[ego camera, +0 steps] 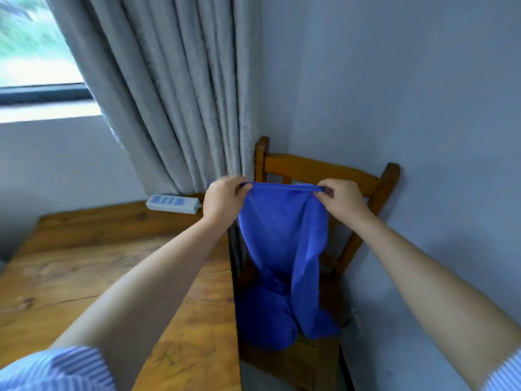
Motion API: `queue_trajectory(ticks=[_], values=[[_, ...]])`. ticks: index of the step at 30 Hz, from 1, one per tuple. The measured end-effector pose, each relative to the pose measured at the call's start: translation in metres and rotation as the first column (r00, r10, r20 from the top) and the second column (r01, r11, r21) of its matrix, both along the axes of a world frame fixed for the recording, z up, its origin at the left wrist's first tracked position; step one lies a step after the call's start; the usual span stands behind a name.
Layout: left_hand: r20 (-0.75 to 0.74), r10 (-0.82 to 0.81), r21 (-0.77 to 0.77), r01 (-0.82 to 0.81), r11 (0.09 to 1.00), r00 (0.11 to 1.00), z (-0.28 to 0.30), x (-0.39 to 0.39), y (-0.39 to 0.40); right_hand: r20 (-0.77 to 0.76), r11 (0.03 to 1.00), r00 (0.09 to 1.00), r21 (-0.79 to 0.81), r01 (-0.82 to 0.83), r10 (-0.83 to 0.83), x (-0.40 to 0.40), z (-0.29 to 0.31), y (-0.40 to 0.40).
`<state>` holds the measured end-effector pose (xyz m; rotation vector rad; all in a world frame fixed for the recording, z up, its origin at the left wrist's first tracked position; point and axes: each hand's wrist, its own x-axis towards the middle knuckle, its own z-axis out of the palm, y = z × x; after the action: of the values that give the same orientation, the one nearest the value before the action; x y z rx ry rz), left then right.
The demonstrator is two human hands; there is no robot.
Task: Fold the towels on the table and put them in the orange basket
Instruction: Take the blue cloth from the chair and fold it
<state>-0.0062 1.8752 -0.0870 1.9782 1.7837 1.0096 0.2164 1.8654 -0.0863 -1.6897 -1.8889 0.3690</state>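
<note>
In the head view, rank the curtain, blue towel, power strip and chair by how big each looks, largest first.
1. Curtain, by far the largest.
2. Blue towel and chair: unsure, since the towel hides much of the chair.
3. Power strip, smallest, though it sits farther from the camera.

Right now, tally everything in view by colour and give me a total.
Blue: 1, the towel, pinched at its top edge by the left hand and right hand
Wood brown: 2, the table and chair
Grey: 1, the curtain
White: 1, the power strip
Total: 5
</note>
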Motion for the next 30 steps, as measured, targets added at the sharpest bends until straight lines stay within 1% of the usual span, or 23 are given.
queue_trajectory(ticks=[2,4,8,10,12,15,17,20,22,24,27,30], values=[[0.004,0.070,0.079,-0.070,0.994,0.998,0.040,-0.014,-0.006,-0.033,0.998,0.999,0.069,-0.010,0.012,-0.019,0.037,0.004],[0.039,0.126,0.136,-0.130,0.982,0.991,0.075,-0.029,-0.012,-0.065,0.990,0.998,0.141,-0.010,0.019,-0.040,0.070,0.008],[0.135,0.231,0.207,-0.255,0.944,0.964,0.134,-0.061,-0.027,-0.073,0.945,0.997,0.328,0.011,0.013,-0.084,0.131,0.009],[0.197,0.258,0.239,-0.301,0.923,0.946,0.169,-0.082,-0.037,-0.070,0.904,0.997,0.427,0.011,0.020,-0.111,0.167,0.004],[0.281,0.244,0.293,-0.325,0.899,0.928,0.206,-0.103,-0.050,-0.096,0.850,0.995,0.527,0.021,0.035,-0.140,0.202,-0.003],[0.300,0.271,0.410,-0.380,0.829,0.915,0.255,-0.135,-0.070,-0.181,0.764,0.982,0.640,0.078,0.051,-0.181,0.252,-0.018],[0.322,0.284,0.475,-0.414,0.776,0.903,0.282,-0.164,-0.089,-0.217,0.704,0.970,0.706,0.081,0.106,-0.218,0.281,-0.031],[0.344,0.345,0.534,-0.484,0.693,0.873,0.301,-0.208,-0.114,-0.260,0.678,0.945,0.732,0.058,0.200,-0.269,0.306,-0.050],[0.343,0.392,0.550,-0.521,0.653,0.854,0.303,-0.241,-0.130,-0.267,0.691,0.927,0.722,0.011,0.264,-0.305,0.310,-0.060],[0.332,0.425,0.566,-0.539,0.624,0.842,0.299,-0.267,-0.142,-0.253,0.712,0.923,0.701,-0.032,0.290,-0.331,0.305,-0.068],[0.291,0.476,0.573,-0.549,0.608,0.830,0.290,-0.313,-0.163,-0.217,0.727,0.918,0.679,-0.103,0.332,-0.376,0.295,-0.081],[0.224,0.481,0.589,-0.511,0.626,0.848,0.281,-0.349,-0.179,-0.185,0.732,0.917,0.665,-0.147,0.352,-0.408,0.284,-0.087]])
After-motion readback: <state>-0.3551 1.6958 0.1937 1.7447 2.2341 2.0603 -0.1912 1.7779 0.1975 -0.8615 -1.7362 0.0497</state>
